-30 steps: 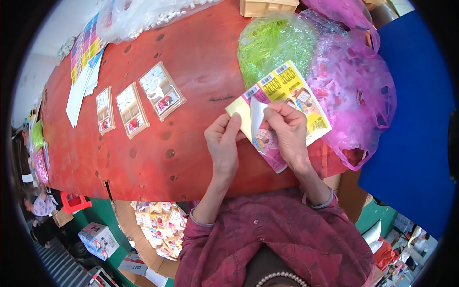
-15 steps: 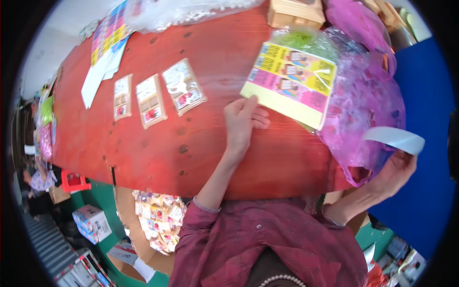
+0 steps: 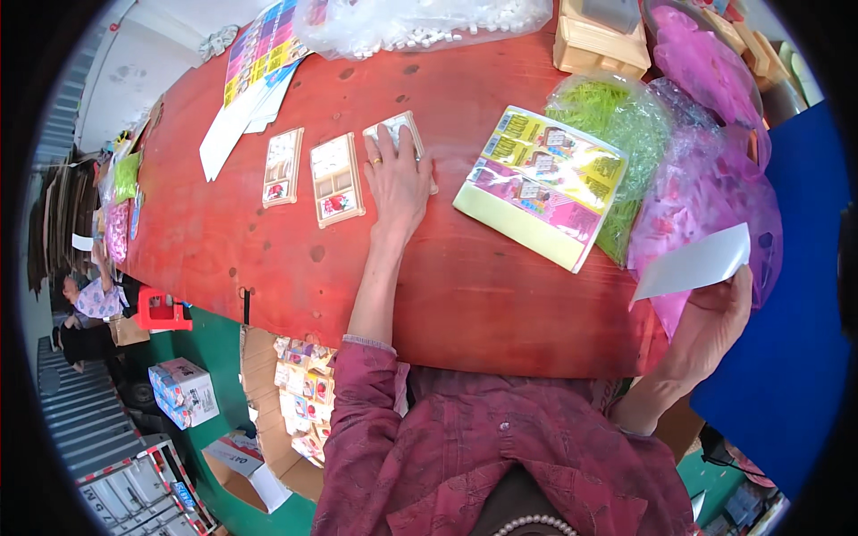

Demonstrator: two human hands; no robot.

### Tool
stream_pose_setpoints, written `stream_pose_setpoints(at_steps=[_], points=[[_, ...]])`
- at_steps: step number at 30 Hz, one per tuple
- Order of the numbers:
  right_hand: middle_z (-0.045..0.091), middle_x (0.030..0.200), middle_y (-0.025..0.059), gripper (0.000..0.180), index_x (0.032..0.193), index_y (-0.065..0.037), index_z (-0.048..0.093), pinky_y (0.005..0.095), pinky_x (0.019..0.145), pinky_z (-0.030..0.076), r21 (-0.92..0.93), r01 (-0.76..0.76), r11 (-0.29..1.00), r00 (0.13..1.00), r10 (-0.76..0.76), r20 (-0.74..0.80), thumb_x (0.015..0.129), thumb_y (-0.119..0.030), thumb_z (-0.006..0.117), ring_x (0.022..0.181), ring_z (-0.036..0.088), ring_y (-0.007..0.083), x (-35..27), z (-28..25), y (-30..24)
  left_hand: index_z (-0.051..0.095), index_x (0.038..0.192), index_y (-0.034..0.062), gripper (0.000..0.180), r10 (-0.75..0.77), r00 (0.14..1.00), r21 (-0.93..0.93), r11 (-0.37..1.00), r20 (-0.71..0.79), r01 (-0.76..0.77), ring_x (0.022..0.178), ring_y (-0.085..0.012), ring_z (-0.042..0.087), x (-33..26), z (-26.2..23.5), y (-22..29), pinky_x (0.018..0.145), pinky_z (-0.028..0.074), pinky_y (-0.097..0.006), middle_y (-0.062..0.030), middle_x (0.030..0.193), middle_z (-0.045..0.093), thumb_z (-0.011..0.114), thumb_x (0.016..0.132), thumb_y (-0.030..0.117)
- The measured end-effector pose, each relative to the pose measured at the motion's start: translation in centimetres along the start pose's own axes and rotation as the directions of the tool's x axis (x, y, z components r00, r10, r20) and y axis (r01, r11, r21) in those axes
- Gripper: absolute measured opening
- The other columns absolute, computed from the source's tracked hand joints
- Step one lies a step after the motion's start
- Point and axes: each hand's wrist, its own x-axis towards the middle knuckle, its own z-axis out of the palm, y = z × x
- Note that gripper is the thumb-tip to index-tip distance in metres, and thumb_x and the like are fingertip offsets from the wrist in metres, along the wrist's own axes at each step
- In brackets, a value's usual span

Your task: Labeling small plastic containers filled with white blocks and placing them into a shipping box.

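Your left hand (image 3: 398, 188) has moved since half a second ago, from the near corner of the sticker sheet (image 3: 541, 179) to the rightmost small tray (image 3: 393, 125). Your right hand (image 3: 719, 308) is still out to the right with one pale strip (image 3: 693, 263), which now hangs flatter than its earlier curl.

You pinch that strip between thumb and fingers, in front of the pink bag (image 3: 715, 210). Your left fingers spread over the tray with the thumb near its right side; whether they grip it or only rest there, I cannot tell. You wear one ring on that hand.

Count three trays in a row on the red table (image 3: 268, 259): the left tray (image 3: 282, 165), the middle tray (image 3: 336, 183) and the one beneath your hand. The first two each show one strawberry picture at the near end; your hand hides that part of the third.

Your sheet lies between the trays and the bags, touching the green-filled bag (image 3: 617, 112). It carries three tray pictures on yellow and pink panels, with dark lettering too small to make out, and a bare pale-yellow band along its near edge.

Beyond are one clear bag (image 3: 420, 27) of white pieces and a wooden stack (image 3: 601, 46) whose layers I cannot count. Below the table stands one red stool (image 3: 161, 313).
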Motion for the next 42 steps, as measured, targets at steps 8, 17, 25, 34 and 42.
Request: stream_pose_setpoints(at_steps=[8, 17, 25, 34, 42], points=[[0.062, 0.089, 0.0012, 0.014, 0.091, -0.004, 0.059, 0.0262, 0.079, 0.044, -0.072, -0.117, 0.991, 0.993, 0.118, 0.012, 0.091, -0.016, 0.054, 0.084, 0.057, 0.0089, -0.7, 1.1, 0.3, 0.04, 0.132, -0.0012, 0.05, 0.086, 0.991, -0.051, 0.995, 0.104, -0.081, 0.131, -0.0454, 0.025, -7.3, -3.3, 0.6, 0.101, 0.028, -0.053, -0.0271, 0.14, 0.03, 0.051, 0.088, 0.019], [0.061, 0.074, 0.0073, 0.012, 0.088, 0.002, 0.059, 0.0237, 0.054, 0.048, -0.149, -0.231, 0.962, 0.969, 0.241, 0.052, 0.09, -0.008, 0.054, 0.061, 0.059, 0.0127, -2.8, 5.7, 0.9, 0.044, 0.132, -0.0007, 0.056, -0.002, 0.985, -0.283, 0.958, 0.173, 0.051, 0.135, -0.0411, 0.02, -17.1, -7.4, 3.3, 0.107, 0.023, -0.048, -0.0211, 0.146, 0.026, 0.064, 0.081, 0.01], [0.059, 0.082, 0.0082, 0.012, 0.085, 0.001, 0.06, 0.0261, 0.054, 0.046, -0.497, 0.181, 0.849, 0.767, 0.195, 0.611, 0.076, 0.01, 0.058, 0.066, 0.058, 0.0144, -6.6, 9.3, 4.2, 0.048, 0.125, -0.0031, 0.071, 0.0, 0.983, -0.788, 0.598, 0.185, 0.148, 0.111, -0.0322, 0.051, -16.3, -11.6, 6.9, 0.093, 0.042, -0.04, -0.0168, 0.12, 0.054, 0.08, 0.064, 0.012], [0.063, 0.093, 0.0072, 0.029, 0.089, -0.001, 0.065, 0.0342, 0.076, 0.048, -0.424, 0.215, 0.88, 0.454, 0.294, 0.841, 0.064, -0.009, 0.076, 0.091, 0.058, 0.0252, -8.3, 10.5, 7.7, 0.062, 0.104, -0.0042, 0.02, -0.467, 0.782, -0.903, -0.102, 0.413, 0.417, 0.08, -0.0134, 0.063, -17.5, -10.6, 6.2, 0.074, 0.051, -0.026, -0.0074, 0.094, 0.066, 0.062, 0.085, 0.002], [0.064, 0.087, 0.0089, 0.028, 0.095, 0.001, 0.064, 0.0316, 0.075, 0.048, -0.71, 0.203, 0.674, 0.564, 0.512, 0.648, 0.069, -0.003, 0.072, 0.086, 0.061, 0.022, -8.6, 7.0, 9.5, 0.062, 0.103, -0.005, 0.017, -0.392, 0.717, -0.811, -0.38, 0.576, 0.444, 0.088, -0.0163, 0.063, -18.0, -10.1, 3.7, 0.08, 0.051, -0.029, -0.0121, 0.098, 0.065, 0.056, 0.088, 0.001]])
